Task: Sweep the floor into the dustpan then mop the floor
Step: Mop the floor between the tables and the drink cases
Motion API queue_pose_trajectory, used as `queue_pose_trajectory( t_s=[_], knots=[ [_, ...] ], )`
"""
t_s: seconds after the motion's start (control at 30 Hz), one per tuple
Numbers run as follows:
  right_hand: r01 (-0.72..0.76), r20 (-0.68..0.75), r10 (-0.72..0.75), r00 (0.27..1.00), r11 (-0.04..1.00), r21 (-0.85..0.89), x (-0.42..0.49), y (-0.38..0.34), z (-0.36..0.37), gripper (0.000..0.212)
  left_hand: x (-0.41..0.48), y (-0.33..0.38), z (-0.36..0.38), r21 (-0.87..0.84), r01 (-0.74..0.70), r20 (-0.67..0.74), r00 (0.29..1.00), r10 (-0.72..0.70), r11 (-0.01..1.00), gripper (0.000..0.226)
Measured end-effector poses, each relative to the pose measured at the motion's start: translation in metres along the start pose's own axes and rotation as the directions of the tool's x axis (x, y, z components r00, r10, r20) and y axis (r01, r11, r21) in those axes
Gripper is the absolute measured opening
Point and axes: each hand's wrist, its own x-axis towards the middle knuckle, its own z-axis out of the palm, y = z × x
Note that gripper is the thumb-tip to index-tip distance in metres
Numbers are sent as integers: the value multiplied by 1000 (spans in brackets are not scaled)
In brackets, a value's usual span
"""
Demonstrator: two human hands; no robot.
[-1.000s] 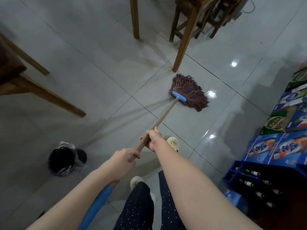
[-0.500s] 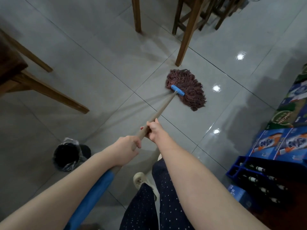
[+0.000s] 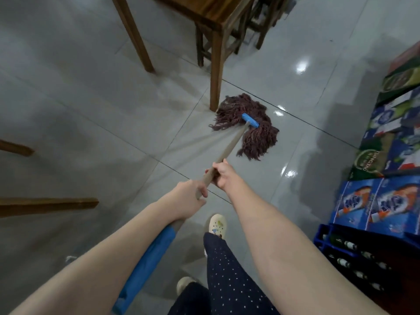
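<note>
Mopping stage under way: both hands, left hand [image 3: 189, 196] and right hand [image 3: 223, 175], grip the mop handle [image 3: 229, 148]. Mop head [image 3: 252, 133] sits at one o'clock beside a table leg [image 3: 216, 71]. Wet sheen covers the nearby floor [image 3: 91, 98]; dustpan not visible.

Maroon mop head [image 3: 252, 130], blue clamp [image 3: 250, 120]; navy white-dotted trousers [image 3: 227, 276]; glossy grey floor [image 3: 79, 98]; brown table leg [image 3: 216, 64].

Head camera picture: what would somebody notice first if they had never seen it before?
First, the shaggy brown mop head spread on the shiny tiled floor, right beside a wooden table leg. Next, the two bare arms reaching in from below, the left hand and right hand both closed around the mop handle. On the right, bright blue boxes are stacked above a crate of bottles.
</note>
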Motion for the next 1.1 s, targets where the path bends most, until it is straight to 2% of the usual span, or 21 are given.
queue_pose_trajectory(
  t_s=[0.23, 0.4, 0.87, 1.1],
  knots=[
    [28, -34, -27, 999, 999, 27, 27, -52, -21, 59, 51, 37, -16, 23, -72, 57, 996, 71, 997, 15],
    [38, -46, -35, 998, 998, 57, 18, -44, -1, 64, 46, 18, -32, 50, -99, 101, 991, 93, 994, 14],
    [68, -98, -50, 994, 980, 186, -50, 113, 129, 68, -71, -162, -80, 104, -202, 204, 963, 178, 974, 14],
    [101, -157, -63, 986, 965, 242, -74, 152, 147, 60, -97, -188, -94, 156, -274, 284, 933, 222, 949, 14]
  ],
)
